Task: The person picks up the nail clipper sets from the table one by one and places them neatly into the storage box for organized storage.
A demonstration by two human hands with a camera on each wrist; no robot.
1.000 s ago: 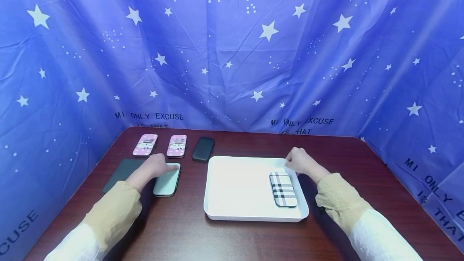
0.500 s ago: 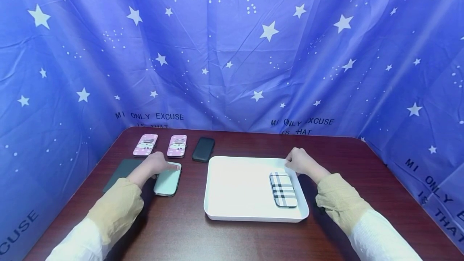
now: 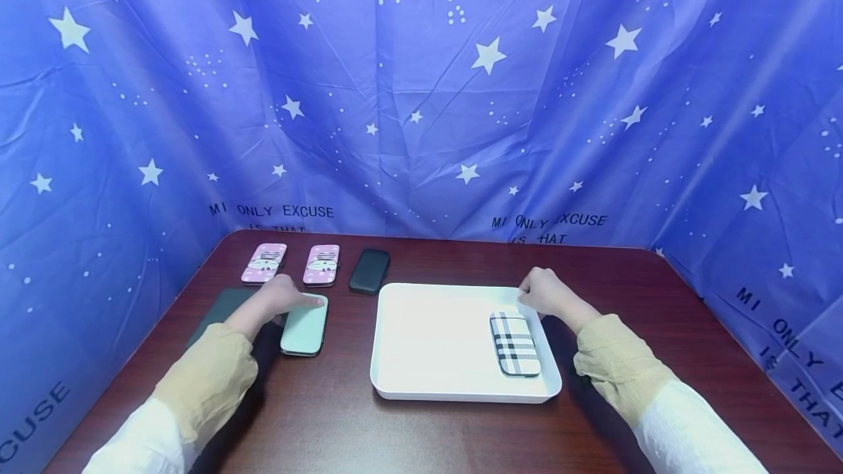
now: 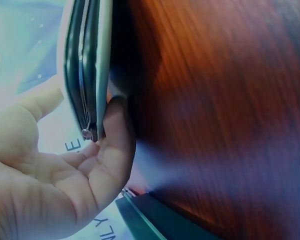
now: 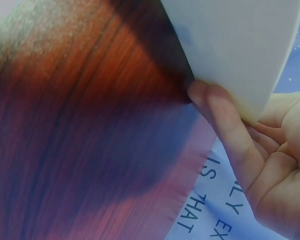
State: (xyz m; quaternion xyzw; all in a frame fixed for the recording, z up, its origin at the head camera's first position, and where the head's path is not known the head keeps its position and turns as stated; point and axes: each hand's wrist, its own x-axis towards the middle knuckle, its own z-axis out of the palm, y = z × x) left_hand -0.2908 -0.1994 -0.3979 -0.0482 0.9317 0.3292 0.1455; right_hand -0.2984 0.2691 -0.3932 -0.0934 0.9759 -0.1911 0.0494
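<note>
My left hand [image 3: 278, 297] pinches a mint-green clasp case [image 3: 305, 328], thumb on its top and fingers curled beneath. In the left wrist view the case [image 4: 85, 65] shows its metal-framed edge and small clasp, and its underside stands off the tabletop at the fingers. My right hand [image 3: 545, 292] grips the far right corner of a white tray [image 3: 428, 393]. The right wrist view has the fingertips under the tray's wall [image 5: 235, 50], with the thumb mostly hidden behind it. A black-and-white plaid case [image 3: 515, 344] lies inside the tray, along its right side.
Two pink cartoon cases [image 3: 264, 263] and a black case [image 3: 369, 271] line the back left of the brown table [image 3: 342, 423]. A dark green flat thing [image 3: 220, 313] lies partly under my left forearm. A blue starry curtain [image 3: 421, 93] surrounds the table.
The mint-green case has shifted and tilted slightly in my left hand, which has moved very little. My right hand, the tray and the plaid case are unchanged.
</note>
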